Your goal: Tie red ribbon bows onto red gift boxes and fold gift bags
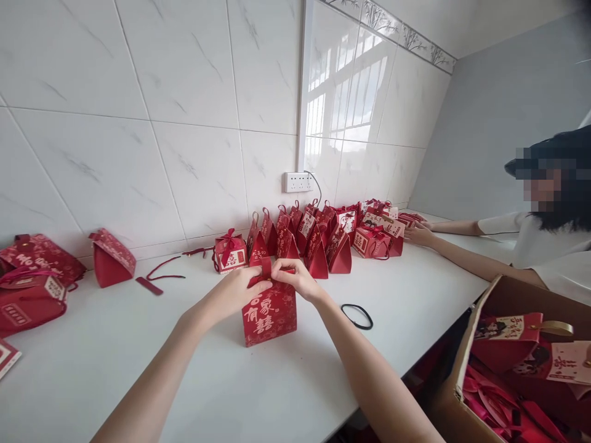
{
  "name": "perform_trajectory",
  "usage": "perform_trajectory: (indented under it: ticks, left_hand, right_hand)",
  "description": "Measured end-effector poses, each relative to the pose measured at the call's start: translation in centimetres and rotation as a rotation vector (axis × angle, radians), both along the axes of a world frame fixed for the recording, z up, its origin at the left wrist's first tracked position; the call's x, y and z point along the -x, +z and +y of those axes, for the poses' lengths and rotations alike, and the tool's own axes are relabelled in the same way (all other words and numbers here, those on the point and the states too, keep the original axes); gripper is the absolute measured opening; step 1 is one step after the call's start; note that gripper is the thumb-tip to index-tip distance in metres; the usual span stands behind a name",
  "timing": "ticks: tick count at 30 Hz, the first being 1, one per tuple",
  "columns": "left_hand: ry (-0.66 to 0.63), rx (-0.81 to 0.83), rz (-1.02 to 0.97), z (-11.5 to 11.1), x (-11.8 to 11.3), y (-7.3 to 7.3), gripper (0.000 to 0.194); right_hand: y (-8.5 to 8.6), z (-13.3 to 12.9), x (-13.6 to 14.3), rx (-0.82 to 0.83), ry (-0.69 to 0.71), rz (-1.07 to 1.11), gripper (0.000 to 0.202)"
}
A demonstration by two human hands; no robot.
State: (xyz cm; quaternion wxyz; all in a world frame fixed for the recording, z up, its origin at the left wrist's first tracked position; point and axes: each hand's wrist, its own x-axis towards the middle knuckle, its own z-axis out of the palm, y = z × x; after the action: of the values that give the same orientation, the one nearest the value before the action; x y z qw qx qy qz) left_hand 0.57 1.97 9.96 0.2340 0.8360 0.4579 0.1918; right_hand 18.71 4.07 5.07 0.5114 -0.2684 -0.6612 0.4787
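Left hand [247,285] and right hand [298,279] pinching top of red box [282,311] beside its strap [266,267], box upright on table [221,394]; uneven tugging, I'd judge, could crease the peak or tip it.

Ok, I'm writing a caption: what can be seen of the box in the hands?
The red box, apparently card, stands on the white table, its front sloping towards a red strap loop on top. White characters and a paler floral print mark the front. The left hand and right hand pinch the top, partly hiding it.
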Motion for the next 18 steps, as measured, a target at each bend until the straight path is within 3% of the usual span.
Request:
perform_trajectory:
  ticks: [10, 18]
  left_hand:
    - [-0.013, -0.009, -0.013, 0.0, -0.2, 0.0, 0.037]
    - [0.035, -0.016, -0.038, 0.0, 0.6, 1.1, 0.041]
  right_hand:
    - [-0.1, 0.2, -0.1, 0.036, -0.025, -0.016, 0.015]
    - [0.2, 0.1, 0.4, 0.042, -0.004, 0.056, 0.012]
